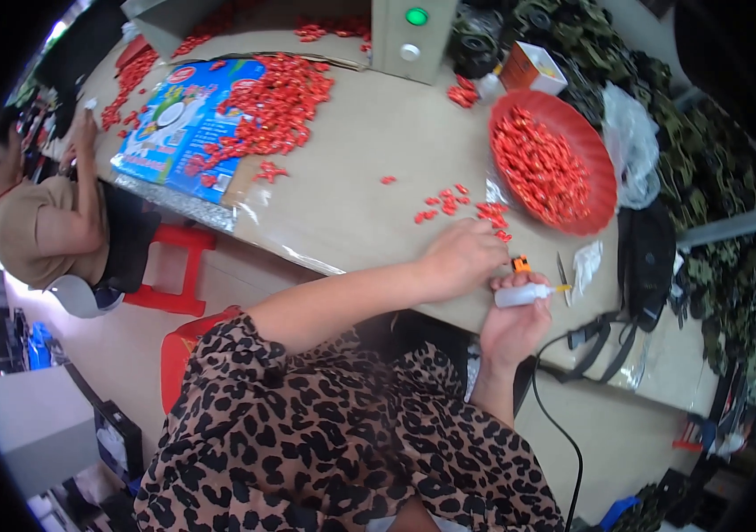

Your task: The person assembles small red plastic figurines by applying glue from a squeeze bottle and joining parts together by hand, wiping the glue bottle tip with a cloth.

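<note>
My right hand (513,332) is wrapped round a small white squeeze bottle (520,295), whose thin yellow nozzle points right. Beside it, over the table's near edge, my left hand (465,257) has its fingers bent together; what they hold, if anything, is hidden. A small orange and black piece (521,264) sits between the left fingertips and the bottle. I cannot tell whether it is held or lies on the table. Just beyond the left hand are loose shiny red pieces (491,213). A red fluted bowl (607,182) full of the same pieces stands farther right.
Tweezers (563,279) and a crumpled white tissue (586,266) lie right of the bottle. Farther right is a black waist bag (646,266) with straps. A blue printed cardboard sheet (161,151) bears more red pieces. At far left another person (50,213) sits working.
</note>
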Demonstrator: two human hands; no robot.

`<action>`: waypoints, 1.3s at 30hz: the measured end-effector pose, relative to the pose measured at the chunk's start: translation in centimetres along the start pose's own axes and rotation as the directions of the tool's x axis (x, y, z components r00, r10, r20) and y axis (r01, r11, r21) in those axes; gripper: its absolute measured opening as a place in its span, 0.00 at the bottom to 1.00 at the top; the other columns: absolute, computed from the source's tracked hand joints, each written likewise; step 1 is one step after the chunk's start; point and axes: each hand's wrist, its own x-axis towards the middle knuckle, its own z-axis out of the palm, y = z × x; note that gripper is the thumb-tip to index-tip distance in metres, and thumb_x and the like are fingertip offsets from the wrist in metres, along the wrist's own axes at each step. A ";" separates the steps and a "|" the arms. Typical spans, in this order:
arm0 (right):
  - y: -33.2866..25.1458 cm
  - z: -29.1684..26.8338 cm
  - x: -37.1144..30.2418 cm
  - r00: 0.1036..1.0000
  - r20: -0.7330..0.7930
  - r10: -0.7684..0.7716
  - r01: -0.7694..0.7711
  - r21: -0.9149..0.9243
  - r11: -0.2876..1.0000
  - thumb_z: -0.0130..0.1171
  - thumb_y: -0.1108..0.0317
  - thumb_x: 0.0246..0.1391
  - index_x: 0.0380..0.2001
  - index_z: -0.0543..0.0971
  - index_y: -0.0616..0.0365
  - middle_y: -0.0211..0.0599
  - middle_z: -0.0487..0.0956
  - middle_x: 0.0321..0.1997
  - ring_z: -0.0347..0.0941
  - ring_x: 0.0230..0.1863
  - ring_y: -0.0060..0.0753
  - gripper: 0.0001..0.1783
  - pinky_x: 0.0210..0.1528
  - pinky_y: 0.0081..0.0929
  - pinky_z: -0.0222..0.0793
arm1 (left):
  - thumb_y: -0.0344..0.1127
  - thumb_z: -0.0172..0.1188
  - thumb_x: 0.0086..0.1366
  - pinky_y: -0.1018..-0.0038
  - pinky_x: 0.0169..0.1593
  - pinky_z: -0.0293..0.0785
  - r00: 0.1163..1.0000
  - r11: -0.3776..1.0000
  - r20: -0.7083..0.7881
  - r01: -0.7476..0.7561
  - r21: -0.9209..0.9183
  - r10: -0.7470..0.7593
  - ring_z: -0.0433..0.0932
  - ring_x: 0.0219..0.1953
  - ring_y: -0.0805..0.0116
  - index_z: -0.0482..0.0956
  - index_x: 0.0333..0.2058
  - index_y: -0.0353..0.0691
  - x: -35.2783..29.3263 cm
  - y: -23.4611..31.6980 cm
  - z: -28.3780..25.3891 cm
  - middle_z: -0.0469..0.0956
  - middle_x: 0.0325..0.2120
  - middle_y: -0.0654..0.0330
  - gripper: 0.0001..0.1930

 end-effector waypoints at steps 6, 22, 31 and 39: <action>0.7 0.3 0.0 0.999 -0.026 0.028 -0.034 -0.259 0.965 0.43 0.68 0.50 0.40 0.63 0.62 0.37 0.65 0.34 0.63 0.33 0.30 0.14 0.36 0.30 0.61 | 0.31 0.56 0.41 0.72 0.37 0.66 1.000 1.000 0.021 -0.008 -0.009 0.008 0.67 0.36 0.68 0.75 0.27 0.41 -0.2 -0.8 -1.2 0.72 0.31 0.64 0.10; 1.2 0.5 0.1 0.999 0.033 -0.021 0.033 -0.423 0.905 0.42 0.68 0.52 0.42 0.64 0.66 0.36 0.66 0.29 0.64 0.25 0.26 0.16 0.24 0.21 0.59 | 0.25 0.54 0.47 0.71 0.39 0.65 0.724 0.774 -0.466 0.622 0.121 -0.509 0.70 0.34 0.60 0.74 0.31 0.36 -13.2 -10.3 -17.1 0.72 0.29 0.56 0.09; 1.3 0.5 0.0 1.000 0.021 -0.017 0.024 -0.454 0.891 0.44 0.69 0.50 0.42 0.65 0.66 0.37 0.67 0.31 0.64 0.25 0.25 0.16 0.25 0.21 0.60 | 0.27 0.59 0.46 0.77 0.36 0.66 0.711 0.756 -0.379 0.654 0.044 -0.593 0.69 0.32 0.69 0.73 0.34 0.36 -12.6 -10.5 -16.4 0.70 0.29 0.59 0.13; 1.4 0.5 0.1 0.999 0.030 -0.022 0.033 -0.464 0.885 0.45 0.69 0.50 0.41 0.65 0.66 0.36 0.67 0.31 0.64 0.25 0.24 0.16 0.25 0.20 0.60 | 0.23 0.60 0.44 0.84 0.32 0.65 0.618 0.665 -0.260 0.730 -0.160 -0.742 0.66 0.28 0.79 0.72 0.36 0.37 -11.6 -10.6 -16.6 0.65 0.25 0.65 0.16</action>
